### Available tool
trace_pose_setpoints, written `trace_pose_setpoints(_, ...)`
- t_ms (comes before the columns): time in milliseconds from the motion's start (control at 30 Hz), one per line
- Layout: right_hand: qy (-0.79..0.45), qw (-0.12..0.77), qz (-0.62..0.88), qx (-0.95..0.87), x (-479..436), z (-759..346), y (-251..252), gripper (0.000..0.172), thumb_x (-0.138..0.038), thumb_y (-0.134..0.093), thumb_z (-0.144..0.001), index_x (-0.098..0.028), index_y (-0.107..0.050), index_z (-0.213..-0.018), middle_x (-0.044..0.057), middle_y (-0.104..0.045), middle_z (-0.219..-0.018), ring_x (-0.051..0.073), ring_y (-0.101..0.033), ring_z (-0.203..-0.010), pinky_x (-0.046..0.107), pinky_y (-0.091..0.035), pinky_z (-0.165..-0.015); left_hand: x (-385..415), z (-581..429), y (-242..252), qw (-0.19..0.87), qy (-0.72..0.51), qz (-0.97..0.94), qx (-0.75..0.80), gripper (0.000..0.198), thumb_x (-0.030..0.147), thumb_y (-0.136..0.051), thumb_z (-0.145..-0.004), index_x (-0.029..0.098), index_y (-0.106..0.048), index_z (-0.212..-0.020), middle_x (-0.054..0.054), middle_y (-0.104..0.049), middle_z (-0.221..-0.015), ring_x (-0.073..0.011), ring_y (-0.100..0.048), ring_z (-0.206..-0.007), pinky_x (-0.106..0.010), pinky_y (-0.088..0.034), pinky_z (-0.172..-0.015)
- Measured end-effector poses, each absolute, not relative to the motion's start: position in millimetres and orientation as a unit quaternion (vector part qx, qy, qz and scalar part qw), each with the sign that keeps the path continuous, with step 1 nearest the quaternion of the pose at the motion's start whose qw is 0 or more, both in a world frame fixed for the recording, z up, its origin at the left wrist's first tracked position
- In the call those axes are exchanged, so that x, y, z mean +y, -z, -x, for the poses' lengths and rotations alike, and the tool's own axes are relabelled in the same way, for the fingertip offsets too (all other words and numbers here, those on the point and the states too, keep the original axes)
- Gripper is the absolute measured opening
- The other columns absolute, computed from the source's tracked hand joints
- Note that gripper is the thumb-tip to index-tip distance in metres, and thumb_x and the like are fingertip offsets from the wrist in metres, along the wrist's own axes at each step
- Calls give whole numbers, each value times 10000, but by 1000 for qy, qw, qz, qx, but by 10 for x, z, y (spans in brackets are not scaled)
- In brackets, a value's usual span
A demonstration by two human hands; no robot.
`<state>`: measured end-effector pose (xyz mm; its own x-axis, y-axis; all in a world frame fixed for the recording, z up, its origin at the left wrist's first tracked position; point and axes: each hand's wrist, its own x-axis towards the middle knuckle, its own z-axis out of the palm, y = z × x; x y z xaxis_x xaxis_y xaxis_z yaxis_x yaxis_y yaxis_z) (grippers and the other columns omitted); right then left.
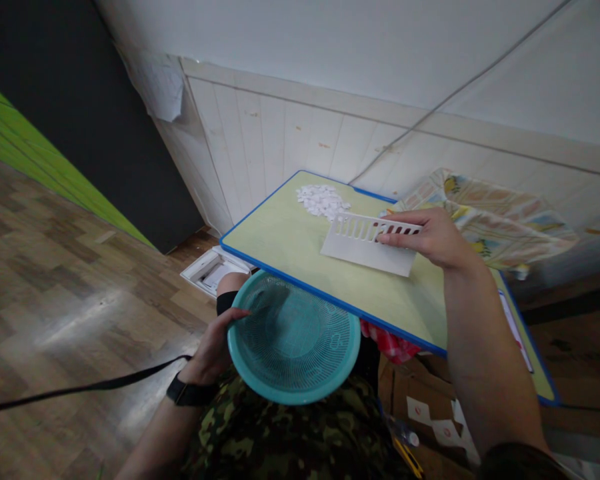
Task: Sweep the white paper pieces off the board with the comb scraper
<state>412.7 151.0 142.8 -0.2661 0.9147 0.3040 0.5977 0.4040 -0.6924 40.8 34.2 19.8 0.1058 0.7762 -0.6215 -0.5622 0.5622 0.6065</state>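
The left hand [214, 343] and right hand [437, 237] are apart, each holding something.
The left hand grips a round blue-green plastic basket [295, 327] by its rim, beside a blue-edged, pale green table [270, 237]. The right hand pinches a flat white slotted board [360, 252] over the table, near a pile of small white bits [320, 199]. A hard push might scatter the bits; a loose grip might tip the basket.

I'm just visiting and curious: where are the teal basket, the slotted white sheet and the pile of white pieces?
Teal basket [293, 327]: head view, on its bare bottom.
Slotted white sheet [367, 252]: head view, on the solid part below its slots.
Pile of white pieces [323, 200]: head view, on its middle.
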Motion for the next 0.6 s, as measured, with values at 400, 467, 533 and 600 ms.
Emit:
trace_pose_setpoints(400, -307, 264, 449, -796, 1457, -3955, -1455, 398, -489, -758, -693, -256, -764, -1015, 33, -764, -940, 210, -702, -777, 283, -547, -624, 331, -403, -201, 746, -447, -110, 480, 157, 137, -594, -782, 96, -738, -736, -89, -739, -581, -192, -664, -477, -267, -562, -500)
trace_pose_setpoints(467, -317, 270, 449, -790, 1451, -3958, -1458, 411, -494, -763, -684, -251, -764, -1016, 36, -764, -939, 219, -703, -796, 286, -550, -629, 332, -396, -187, 745, -446, -107, 485, 155, 143, -598, -782, 97, -737, -731, -93, -745, -597, -192, -666, -479, -268, -563, -505)
trace_pose_setpoints(533, -298, 296, 459, -783, 1458, -3987, -1462, 403, -488, -776, -673, -258, -767, -1004, 32, -763, -938, 229, -702, -814, 292, -553, -643, 335, -395, -179, 744, -444, -108, 488, 156, 145, -597, -782, 97, -736, -732, -93, -742, -587, -192, -661, -468, -270, -562, -500)
trace_pose_setpoints(600, -268, 320, 473, -776, 1478, -4028, -1462, 393, -485, -786, -664, -266, -771, -990, 28, -762, -937, 239, -701, -834, 296, -555, -653, 339, -402, -184, 742, -447, -110, 488, 153, 137, -594, -779, 96, -737, -744, -89, -738, -578, -189, -655, -457, -269, -558, -493)
